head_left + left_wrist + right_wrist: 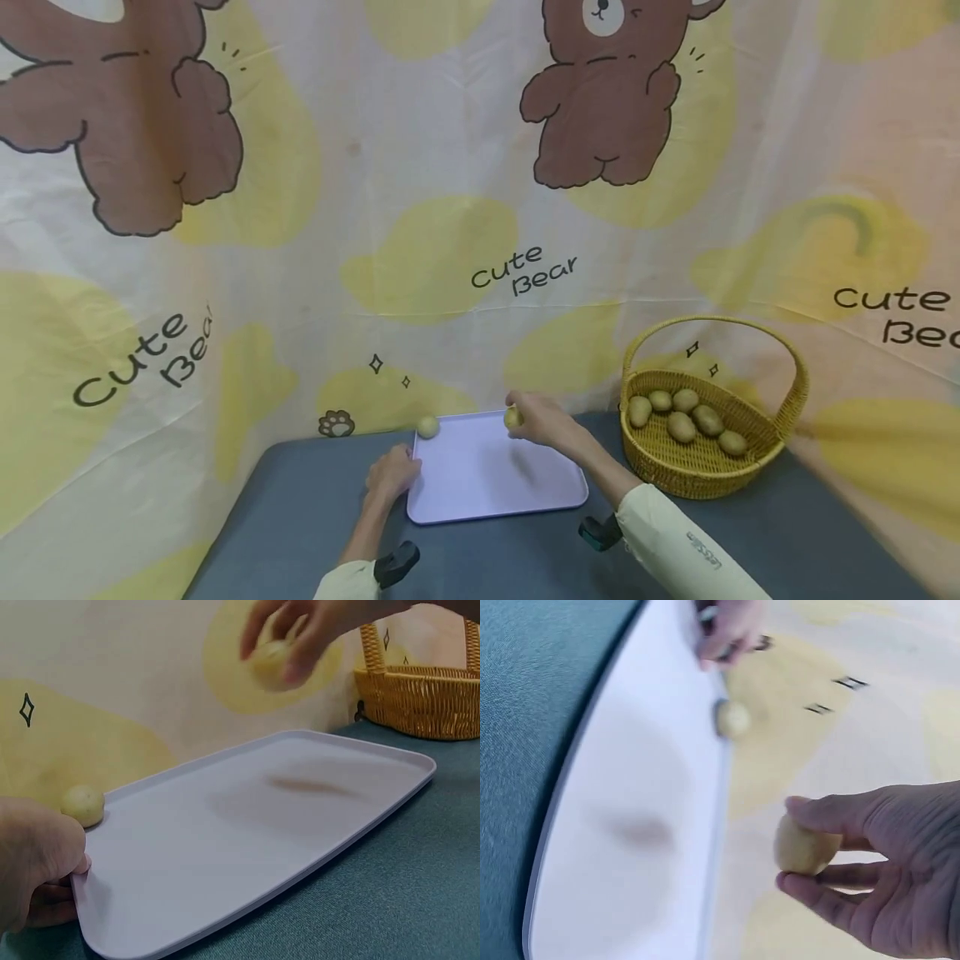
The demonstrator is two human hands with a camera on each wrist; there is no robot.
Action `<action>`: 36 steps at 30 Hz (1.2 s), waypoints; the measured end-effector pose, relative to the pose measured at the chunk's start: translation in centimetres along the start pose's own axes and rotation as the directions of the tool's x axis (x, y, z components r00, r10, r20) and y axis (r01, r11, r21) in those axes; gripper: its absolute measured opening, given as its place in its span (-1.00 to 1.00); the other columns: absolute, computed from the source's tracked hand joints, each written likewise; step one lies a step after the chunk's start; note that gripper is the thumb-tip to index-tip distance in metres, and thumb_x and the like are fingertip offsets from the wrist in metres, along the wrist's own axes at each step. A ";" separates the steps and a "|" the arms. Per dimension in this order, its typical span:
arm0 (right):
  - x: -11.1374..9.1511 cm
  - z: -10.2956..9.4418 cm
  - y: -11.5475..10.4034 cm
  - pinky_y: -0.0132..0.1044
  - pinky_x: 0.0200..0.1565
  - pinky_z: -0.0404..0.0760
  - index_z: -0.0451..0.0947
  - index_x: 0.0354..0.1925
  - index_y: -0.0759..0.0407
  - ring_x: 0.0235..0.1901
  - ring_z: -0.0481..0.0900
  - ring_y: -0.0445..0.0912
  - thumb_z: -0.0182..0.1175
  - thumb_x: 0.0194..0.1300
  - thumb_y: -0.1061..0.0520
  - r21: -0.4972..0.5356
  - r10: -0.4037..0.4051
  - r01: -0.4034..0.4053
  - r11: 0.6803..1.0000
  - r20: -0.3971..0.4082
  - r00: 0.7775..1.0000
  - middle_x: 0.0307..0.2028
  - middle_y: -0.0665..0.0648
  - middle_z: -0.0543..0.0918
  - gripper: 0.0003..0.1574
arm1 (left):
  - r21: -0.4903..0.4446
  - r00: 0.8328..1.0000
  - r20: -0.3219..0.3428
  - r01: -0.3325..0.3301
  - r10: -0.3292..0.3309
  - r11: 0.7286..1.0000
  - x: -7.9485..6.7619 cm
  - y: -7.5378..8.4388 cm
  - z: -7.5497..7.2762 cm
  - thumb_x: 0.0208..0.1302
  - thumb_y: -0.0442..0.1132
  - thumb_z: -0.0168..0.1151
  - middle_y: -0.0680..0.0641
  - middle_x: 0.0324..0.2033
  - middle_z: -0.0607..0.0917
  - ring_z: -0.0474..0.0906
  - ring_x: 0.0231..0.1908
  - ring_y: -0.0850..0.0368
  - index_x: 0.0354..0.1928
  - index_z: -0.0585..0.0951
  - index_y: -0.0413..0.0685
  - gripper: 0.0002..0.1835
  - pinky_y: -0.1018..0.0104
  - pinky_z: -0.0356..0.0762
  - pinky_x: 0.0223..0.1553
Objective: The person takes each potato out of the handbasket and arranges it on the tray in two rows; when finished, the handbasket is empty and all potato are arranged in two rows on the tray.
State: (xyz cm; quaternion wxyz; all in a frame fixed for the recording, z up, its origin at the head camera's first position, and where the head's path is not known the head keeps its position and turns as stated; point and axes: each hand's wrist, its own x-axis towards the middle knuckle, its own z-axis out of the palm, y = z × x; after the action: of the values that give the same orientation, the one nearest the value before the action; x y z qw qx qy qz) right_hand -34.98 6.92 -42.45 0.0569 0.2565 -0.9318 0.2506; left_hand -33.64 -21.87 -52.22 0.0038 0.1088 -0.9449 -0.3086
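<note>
My right hand (pixel 542 419) pinches a potato (pixel 804 846) between thumb and fingertips, holding it in the air above the far right part of a pale lavender tray (pixel 480 475). A shadow falls on the tray below it. My left hand (pixel 393 473) grips the tray's left rim, with the thumb at the edge and the fingers partly hidden below in the left wrist view. Another potato (pixel 83 805) sits at the tray's far left corner, just beyond the left hand.
A yellow wicker basket (pixel 690 479) with a tall handle stands right of the tray and holds several potatoes (pixel 682 427). The table (pixel 315 500) is dark blue-grey. Directly behind it hangs a cloth (pixel 420 275) printed with bears.
</note>
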 end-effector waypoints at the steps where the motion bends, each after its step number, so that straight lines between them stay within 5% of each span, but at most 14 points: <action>1: 0.6 0.6 -0.3 -0.11 -0.18 0.57 0.59 0.01 0.37 -0.28 0.57 -0.02 0.53 0.12 0.28 -0.002 -0.012 0.012 1.000 -0.002 1.000 -0.19 0.25 0.73 -0.50 | -0.001 1.000 -0.001 -0.001 0.001 1.000 0.0 0.0 0.0 0.34 -0.23 0.11 -0.04 -0.57 0.39 0.32 -0.51 0.06 -0.47 0.39 -0.05 -0.78 0.19 0.15 -0.39; 10: 5.5 6.4 -0.3 -0.21 -0.25 0.47 0.67 -0.23 0.27 -0.34 0.51 -0.04 0.54 0.12 0.25 -0.085 -0.108 0.103 0.991 -0.046 0.993 -0.38 0.14 0.67 -0.73 | 0.006 1.000 0.001 0.021 -0.021 1.000 0.0 0.0 0.4 0.35 -0.22 0.14 -0.05 -0.54 0.44 0.37 -0.47 0.04 -0.45 0.43 -0.05 -0.80 0.18 0.17 -0.37; 19: 6.8 10.4 1.1 -0.21 -0.33 0.44 0.57 -0.40 0.37 -0.40 0.41 -0.05 0.42 0.00 0.44 -0.004 -0.124 0.125 0.992 -0.169 0.978 -0.42 0.16 0.54 -0.80 | -0.002 1.000 -0.009 0.006 -0.006 1.000 -0.2 0.3 0.9 0.30 -0.22 0.15 -0.02 -0.58 0.45 0.36 -0.51 0.06 -0.50 0.41 -0.02 -0.78 0.18 0.17 -0.41; 26: 7.0 12.0 1.1 -0.20 -0.35 0.48 0.54 -0.41 0.32 -0.43 0.46 -0.03 0.43 -0.05 0.43 -0.023 -0.115 0.113 0.993 -0.294 0.949 -0.43 0.16 0.54 -0.75 | -0.015 1.000 -0.016 0.004 -0.004 1.000 0.1 0.1 0.6 0.28 -0.24 0.14 -0.04 -0.59 0.42 0.35 -0.52 0.06 -0.52 0.39 -0.03 -0.78 0.20 0.16 -0.42; 36: 7.6 12.3 0.5 -0.04 -0.19 0.60 0.52 -0.29 0.27 -0.17 0.60 0.13 0.41 0.08 0.34 0.012 -0.066 0.071 0.997 -0.235 0.970 -0.20 0.23 0.60 -0.75 | -0.012 1.000 -0.014 0.021 -0.021 1.000 0.4 -0.2 0.4 0.29 -0.22 0.14 -0.03 -0.60 0.42 0.34 -0.52 0.07 -0.52 0.39 -0.02 -0.77 0.20 0.15 -0.43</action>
State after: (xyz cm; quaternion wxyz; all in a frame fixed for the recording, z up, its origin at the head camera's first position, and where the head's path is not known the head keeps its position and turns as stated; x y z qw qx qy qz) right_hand -41.45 -2.25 -51.59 0.1725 0.2579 -0.9065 0.2864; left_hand -34.02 -21.89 -52.66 0.0078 0.1209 -0.9418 -0.3136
